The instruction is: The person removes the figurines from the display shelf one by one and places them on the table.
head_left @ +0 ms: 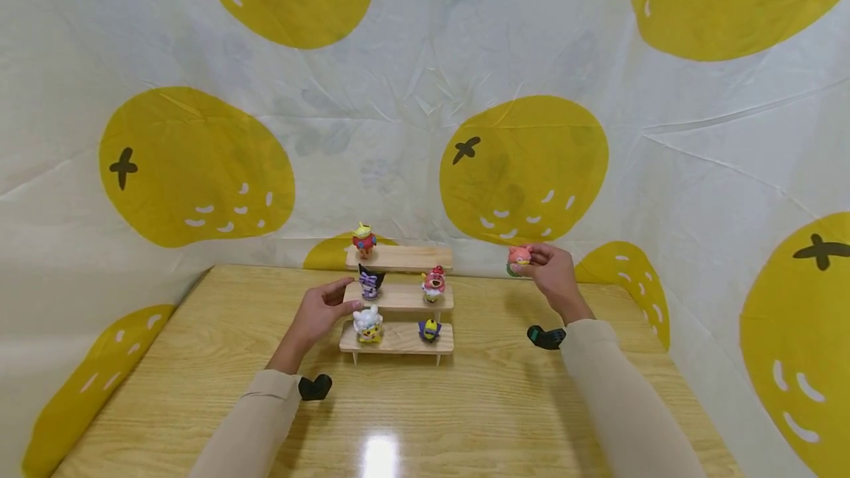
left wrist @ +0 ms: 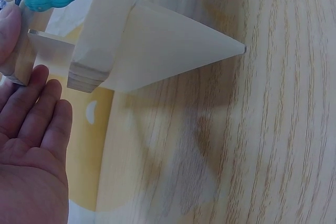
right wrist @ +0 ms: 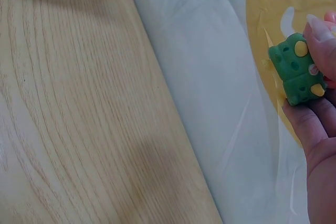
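My right hand (head_left: 556, 279) pinches a small toy figure (head_left: 520, 257), pink on top with a green base, raised at the back right of the table. In the right wrist view the figure's green underside (right wrist: 296, 69) shows yellow and dark spots. My left hand (head_left: 320, 316) holds the left end of the three-step wooden display stand (head_left: 401, 297) at its middle step, thumb above and fingers below. On that step stand a purple-and-black figure (head_left: 370, 283) and a pink bear figure (head_left: 434, 284). The bottom step bears a white fluffy figure (head_left: 367, 324) and a yellow-and-purple one (head_left: 430, 330).
A red figure with a yellow top (head_left: 364, 240) stands at the left of the stand's top step. The wood-grain table (head_left: 465, 411) meets a white cloth (head_left: 372, 183) with large yellow fruit prints behind and at the sides. Dark wrist devices hang below both wrists.
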Demonstrator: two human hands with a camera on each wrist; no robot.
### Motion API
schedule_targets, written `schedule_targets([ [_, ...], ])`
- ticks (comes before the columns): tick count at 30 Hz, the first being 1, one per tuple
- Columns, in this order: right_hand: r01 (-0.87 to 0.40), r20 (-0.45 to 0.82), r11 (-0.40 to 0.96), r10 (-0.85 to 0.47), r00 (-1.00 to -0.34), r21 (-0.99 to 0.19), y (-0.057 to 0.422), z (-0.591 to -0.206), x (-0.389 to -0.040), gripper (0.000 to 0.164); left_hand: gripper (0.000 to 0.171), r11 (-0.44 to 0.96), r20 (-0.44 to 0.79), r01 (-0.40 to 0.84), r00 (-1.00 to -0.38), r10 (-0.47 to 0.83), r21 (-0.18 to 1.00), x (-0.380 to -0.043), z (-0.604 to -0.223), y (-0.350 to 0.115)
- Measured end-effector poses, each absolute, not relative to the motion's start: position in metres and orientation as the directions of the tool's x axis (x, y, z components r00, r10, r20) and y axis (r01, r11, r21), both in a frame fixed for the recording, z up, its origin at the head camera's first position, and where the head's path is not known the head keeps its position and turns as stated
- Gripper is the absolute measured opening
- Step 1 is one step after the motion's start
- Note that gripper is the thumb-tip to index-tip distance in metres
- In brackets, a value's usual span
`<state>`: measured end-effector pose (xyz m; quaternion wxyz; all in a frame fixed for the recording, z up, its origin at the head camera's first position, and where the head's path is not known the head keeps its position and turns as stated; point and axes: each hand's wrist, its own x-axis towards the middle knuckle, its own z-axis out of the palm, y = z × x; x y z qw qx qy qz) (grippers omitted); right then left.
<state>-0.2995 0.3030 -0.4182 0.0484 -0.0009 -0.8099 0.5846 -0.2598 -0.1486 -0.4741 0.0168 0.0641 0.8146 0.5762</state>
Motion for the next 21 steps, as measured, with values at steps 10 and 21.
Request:
schedule_targets([
  [10,-0.067,0.092,0.313,0.066,-0.994,-0.948,0.308,-0.421,-0.298,0.049,0.068,0.325,0.047,0.092,-0.989,0.142,0.941,-0.259,-0.474,-0.149],
  [21,-0.041,0.079,0.326,0.102,-0.992,-0.945,0.315,-0.427,-0.299,0.051,0.068,0.325,0.042,0.083,-0.990,0.132,0.942,-0.260,-0.475,-0.149],
])
